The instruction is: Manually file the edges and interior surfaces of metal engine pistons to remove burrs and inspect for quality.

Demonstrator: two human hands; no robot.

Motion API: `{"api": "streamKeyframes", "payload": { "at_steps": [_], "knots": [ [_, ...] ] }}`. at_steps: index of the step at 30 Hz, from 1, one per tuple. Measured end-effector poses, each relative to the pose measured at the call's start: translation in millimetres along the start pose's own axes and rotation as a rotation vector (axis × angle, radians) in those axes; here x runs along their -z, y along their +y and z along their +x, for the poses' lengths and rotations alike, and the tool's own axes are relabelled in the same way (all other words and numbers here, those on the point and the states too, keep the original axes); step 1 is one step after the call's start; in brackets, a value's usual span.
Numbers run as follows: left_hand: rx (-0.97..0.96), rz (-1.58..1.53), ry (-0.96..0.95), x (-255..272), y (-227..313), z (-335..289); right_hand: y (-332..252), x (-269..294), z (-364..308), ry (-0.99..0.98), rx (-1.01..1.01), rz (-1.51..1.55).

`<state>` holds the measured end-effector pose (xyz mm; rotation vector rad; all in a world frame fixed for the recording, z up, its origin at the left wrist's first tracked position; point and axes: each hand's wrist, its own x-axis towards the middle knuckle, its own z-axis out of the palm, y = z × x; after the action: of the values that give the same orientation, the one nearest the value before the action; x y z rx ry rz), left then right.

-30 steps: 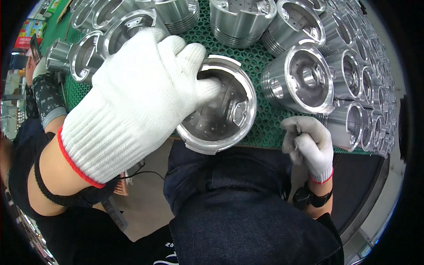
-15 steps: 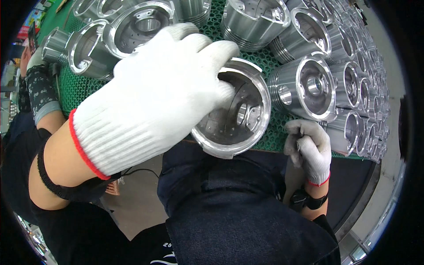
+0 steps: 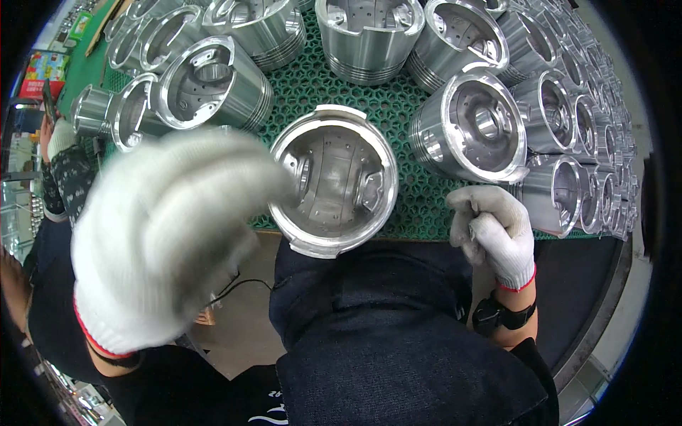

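Observation:
A silver metal piston (image 3: 334, 184) stands at the near edge of the green honeycomb mat (image 3: 295, 78), its hollow side facing up. My left hand (image 3: 177, 220), in a white knit glove with a red cuff, is off to the left of that piston. Motion smears its fingers, so their pose cannot be read. At the mat's front edge on the right is my right hand (image 3: 497, 231), gloved the same way. Its fingers are curled in toward the thumb, and nothing shows in them. Just beyond it another piston (image 3: 476, 128) leans with its hollow side toward me.
More pistons (image 3: 369, 35) stand across the back, and a dense group of them (image 3: 568, 121) fills the right side. Others (image 3: 202, 82) are at the left. A co-worker's gloved hand (image 3: 60, 138) is at the far left, near a dark, thin object. A black cable (image 3: 249, 282) hangs below the table edge.
My left hand has let go of the near piston and swung left and toward me. That piston now sits further left in the view and is turned differently. My right hand keeps its curled pose.

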<state>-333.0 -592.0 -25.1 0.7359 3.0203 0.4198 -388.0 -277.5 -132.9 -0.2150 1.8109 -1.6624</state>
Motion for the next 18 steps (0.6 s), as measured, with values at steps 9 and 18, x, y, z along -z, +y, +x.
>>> {"api": "streamKeyframes", "payload": {
  "at_steps": [9, 18],
  "knots": [
    [0.208, -0.191, -0.514, -21, 14, 23, -13, -5, -5, -0.065, -0.076, -0.041],
    [0.401, -1.092, 0.533, -64, 18, -47, -89, 2, -63, 0.010, 0.381, -0.737]
  ]
}}
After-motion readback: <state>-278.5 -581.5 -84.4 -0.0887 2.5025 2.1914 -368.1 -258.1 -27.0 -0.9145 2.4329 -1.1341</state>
